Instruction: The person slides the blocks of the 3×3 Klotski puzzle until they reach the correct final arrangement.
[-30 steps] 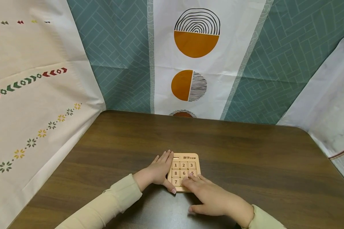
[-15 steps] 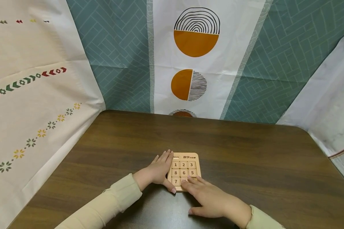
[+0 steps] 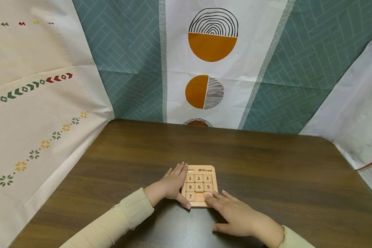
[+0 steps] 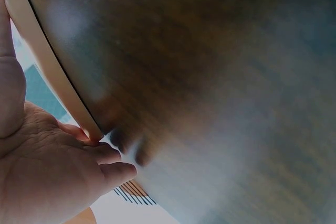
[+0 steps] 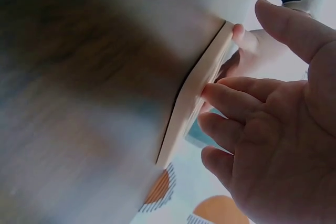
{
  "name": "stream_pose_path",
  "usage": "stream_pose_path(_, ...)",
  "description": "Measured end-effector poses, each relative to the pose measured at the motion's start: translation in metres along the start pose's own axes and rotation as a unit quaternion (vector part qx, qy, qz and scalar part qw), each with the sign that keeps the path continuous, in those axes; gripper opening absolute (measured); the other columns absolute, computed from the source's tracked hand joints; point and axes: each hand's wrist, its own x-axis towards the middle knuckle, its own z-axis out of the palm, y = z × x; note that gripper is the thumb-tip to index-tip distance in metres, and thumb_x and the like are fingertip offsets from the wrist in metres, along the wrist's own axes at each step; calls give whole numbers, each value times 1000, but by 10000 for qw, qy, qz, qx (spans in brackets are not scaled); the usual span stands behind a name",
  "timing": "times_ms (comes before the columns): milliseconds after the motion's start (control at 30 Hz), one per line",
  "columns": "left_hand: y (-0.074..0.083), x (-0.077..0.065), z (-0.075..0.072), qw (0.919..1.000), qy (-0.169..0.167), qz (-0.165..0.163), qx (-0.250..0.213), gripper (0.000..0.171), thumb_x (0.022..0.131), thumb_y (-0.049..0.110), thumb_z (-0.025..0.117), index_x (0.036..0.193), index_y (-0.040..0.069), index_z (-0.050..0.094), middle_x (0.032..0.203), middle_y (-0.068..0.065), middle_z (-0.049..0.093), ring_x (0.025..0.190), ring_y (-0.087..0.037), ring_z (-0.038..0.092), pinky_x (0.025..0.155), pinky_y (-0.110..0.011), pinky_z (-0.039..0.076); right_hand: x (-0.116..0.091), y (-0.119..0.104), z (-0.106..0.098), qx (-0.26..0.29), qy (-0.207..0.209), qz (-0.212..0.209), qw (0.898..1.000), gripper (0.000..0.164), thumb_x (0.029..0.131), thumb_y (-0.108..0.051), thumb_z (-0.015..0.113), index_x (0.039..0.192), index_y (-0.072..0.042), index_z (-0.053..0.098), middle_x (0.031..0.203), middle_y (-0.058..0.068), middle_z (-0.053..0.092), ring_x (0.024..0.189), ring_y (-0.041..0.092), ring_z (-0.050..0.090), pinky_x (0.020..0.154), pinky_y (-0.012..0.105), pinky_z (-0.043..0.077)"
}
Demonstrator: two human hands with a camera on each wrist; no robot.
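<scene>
A wooden number slide puzzle (image 3: 215, 179) lies flat on the table in the head view. Its tiles show 1, 2, 3 above 8, 6, 5, with 7 at lower left and a bare slot in the bottom row's middle. My left hand (image 3: 173, 184) steadies the puzzle, straight fingers along its left edge and thumb at the near corner. My right hand (image 3: 232, 213) reaches in from the right, its index fingertip touching the bottom-right tile (image 3: 209, 195), whose number is covered. Both wrist views show the board edge-on, beside the left palm (image 4: 47, 171) and right palm (image 5: 289, 135).
The dark wooden table (image 3: 142, 144) stretches around the puzzle. A cream patterned cloth (image 3: 43, 120) hangs on the left, a teal and white cloth (image 3: 136, 69) at the back, and a pale sheet (image 3: 359, 103) on the right.
My right hand has shifted right, with its index fingertip going from the bottom row's middle to its right end. The middle slot is now bare. My left hand stays put.
</scene>
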Motion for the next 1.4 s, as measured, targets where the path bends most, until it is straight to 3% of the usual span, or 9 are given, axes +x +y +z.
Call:
stream_pose_path(233,-1,0,1,10000,-5,-63,27,136,56,58,84,151,-2,8,158,-21,6,147,-32,8,117,-49,13,-1,-6,-3,-145,48,71,9999,77,84,-43,68,143,-1,41,146,11,44,139,30,34,112,51,25)
stream_pose_path(633,-1,1,4,9999,85,85,-31,135,56,56,85,150,-5,10,157,-23,7,146,-35,9,116,-51,14,26,-30,-1,-437,-74,-263,9987,75,84,-43,67,144,-7,38,148,8,42,141,27,32,113,47,26)
stream_pose_path(933,-1,2,4,10000,64,45,-11,136,56,57,84,151,-3,9,158,-22,6,146,-34,8,117,-50,13,30,-19,-1,-158,-204,171,9995,78,86,-43,65,145,-4,36,151,15,34,143,31,25,115,48,22)
stream_pose_path(1400,-2,1,4,10000,63,36,68,136,56,58,84,151,-4,10,158,-22,7,146,-34,9,117,-50,14,30,-13,-1,-43,-116,196,9997,79,86,-42,65,146,-1,34,151,15,35,143,33,24,115,50,21)
